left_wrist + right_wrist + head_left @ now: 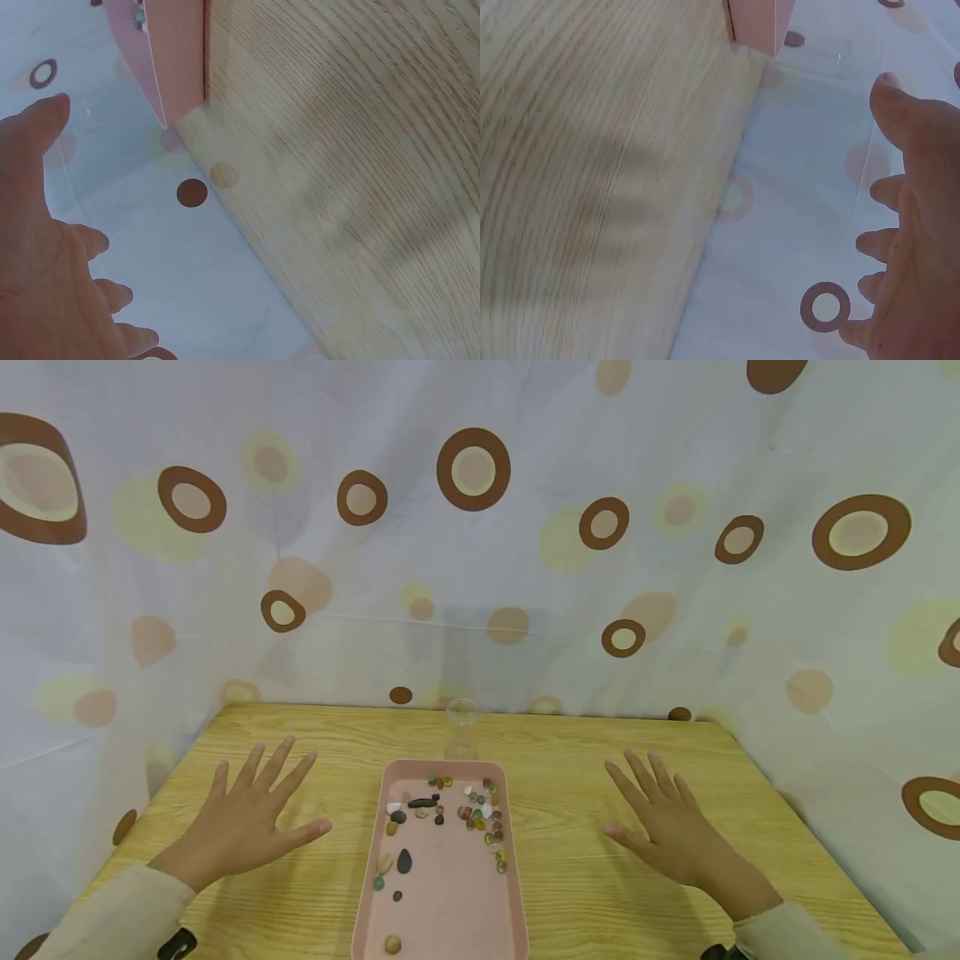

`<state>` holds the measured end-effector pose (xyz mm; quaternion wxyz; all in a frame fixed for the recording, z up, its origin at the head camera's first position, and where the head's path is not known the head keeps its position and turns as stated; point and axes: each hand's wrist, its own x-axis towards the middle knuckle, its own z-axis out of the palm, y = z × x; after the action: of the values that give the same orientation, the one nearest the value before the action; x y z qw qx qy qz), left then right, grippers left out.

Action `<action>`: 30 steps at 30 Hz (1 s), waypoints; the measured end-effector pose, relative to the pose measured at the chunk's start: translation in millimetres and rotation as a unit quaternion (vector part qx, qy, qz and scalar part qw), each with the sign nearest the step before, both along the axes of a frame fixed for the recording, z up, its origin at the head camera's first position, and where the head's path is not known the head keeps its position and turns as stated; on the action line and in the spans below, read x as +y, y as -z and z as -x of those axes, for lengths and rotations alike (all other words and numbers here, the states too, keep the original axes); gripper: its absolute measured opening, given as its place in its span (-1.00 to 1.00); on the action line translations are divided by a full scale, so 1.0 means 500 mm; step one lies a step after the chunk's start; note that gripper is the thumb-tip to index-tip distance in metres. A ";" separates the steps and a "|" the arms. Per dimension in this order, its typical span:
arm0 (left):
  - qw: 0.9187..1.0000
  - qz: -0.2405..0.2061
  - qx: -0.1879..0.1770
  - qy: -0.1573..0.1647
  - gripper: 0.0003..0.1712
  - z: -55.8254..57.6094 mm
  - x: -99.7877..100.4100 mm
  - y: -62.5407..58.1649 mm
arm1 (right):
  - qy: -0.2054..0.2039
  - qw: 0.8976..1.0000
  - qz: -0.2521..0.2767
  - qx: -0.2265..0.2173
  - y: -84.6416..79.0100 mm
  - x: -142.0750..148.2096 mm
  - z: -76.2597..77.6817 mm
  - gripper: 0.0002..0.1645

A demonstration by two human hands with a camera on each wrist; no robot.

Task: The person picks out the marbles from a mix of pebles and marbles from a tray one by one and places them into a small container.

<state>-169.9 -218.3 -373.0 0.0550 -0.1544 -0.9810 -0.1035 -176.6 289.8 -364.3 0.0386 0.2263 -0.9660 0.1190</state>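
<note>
A pink tray point(450, 893) lies on the table between the two hands, holding several small stones and glassy beads. Dark and pale pebbles, among them a black drop-shaped stone point(405, 861), lie along its left side. Mixed shiny beads point(480, 818) cluster toward its upper right. Behind the tray stands a clear glass container point(462, 727). To the tray's left, my left hand point(243, 827) hovers over the table with fingers spread, touching nothing. My right hand point(675, 831) is held likewise on the right side, fingers spread, with nothing in it.
The wooden table point(570, 860) reaches back to a pale curtain point(480, 560) printed with brown and yellow rings, which also hangs at both sides. A dark band point(177, 943) shows at the left wrist.
</note>
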 end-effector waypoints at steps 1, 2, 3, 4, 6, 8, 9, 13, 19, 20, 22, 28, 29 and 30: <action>1.000 -0.001 -0.001 0.001 0.04 0.000 0.000 0.000 | 0.000 1.000 -0.004 0.009 0.003 -0.007 -0.003 -0.08; 1.000 -0.003 -0.002 0.002 0.04 0.001 0.000 0.001 | 0.000 1.000 -0.005 0.016 0.006 -0.014 -0.007 -0.09; 1.000 -0.004 -0.003 0.003 0.04 0.001 0.001 0.002 | -0.001 1.000 -0.007 0.023 0.010 -0.022 -0.011 -0.10; 1.000 -0.005 -0.004 0.004 0.03 0.002 0.001 0.002 | -0.002 1.000 -0.009 0.030 0.015 -0.030 -0.016 -0.10; 1.000 -0.006 -0.004 0.005 0.03 0.002 0.001 0.004 | -0.005 0.999 -0.014 0.040 0.028 -0.048 -0.028 -0.11; 1.000 -0.005 -0.003 0.006 0.03 0.003 0.002 0.005 | -0.012 0.999 -0.017 0.049 0.042 -0.067 -0.042 -0.13; 1.000 -0.005 -0.002 0.006 0.03 0.004 0.002 0.005 | -0.015 0.998 -0.018 0.051 0.051 -0.077 -0.049 -0.13; 1.000 -0.007 -0.003 0.010 0.03 0.005 0.004 0.007 | -0.031 0.997 -0.022 0.061 0.085 -0.114 -0.078 -0.13; 1.000 -0.008 -0.005 0.011 0.02 0.007 0.006 0.009 | -0.075 0.987 -0.046 0.138 0.144 -0.158 -0.108 -0.13; 1.000 -0.008 -0.005 0.011 0.02 0.007 0.006 0.008 | -0.081 0.984 -0.054 0.152 0.152 -0.163 -0.112 -0.14; 1.000 -0.010 -0.008 0.013 0.02 0.007 0.009 0.007 | -0.090 0.978 -0.072 0.173 0.164 -0.172 -0.119 -0.13; 1.000 -0.006 -0.007 0.018 0.01 0.009 0.018 0.001 | -0.092 0.983 -0.085 0.134 0.175 -0.191 -0.139 -0.08; 1.000 -0.005 -0.005 0.019 0.01 0.009 0.019 0.001 | -0.092 0.985 -0.081 0.121 0.175 -0.193 -0.141 -0.08; 1.000 -0.004 -0.004 0.020 0.01 0.010 0.021 0.001 | -0.095 0.986 -0.081 0.113 0.174 -0.195 -0.143 -0.08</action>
<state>-174.7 -207.9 -373.4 0.0496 -0.1734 -0.9775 -0.1092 -105.0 192.1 -451.4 0.1173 0.3314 -0.9360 0.0176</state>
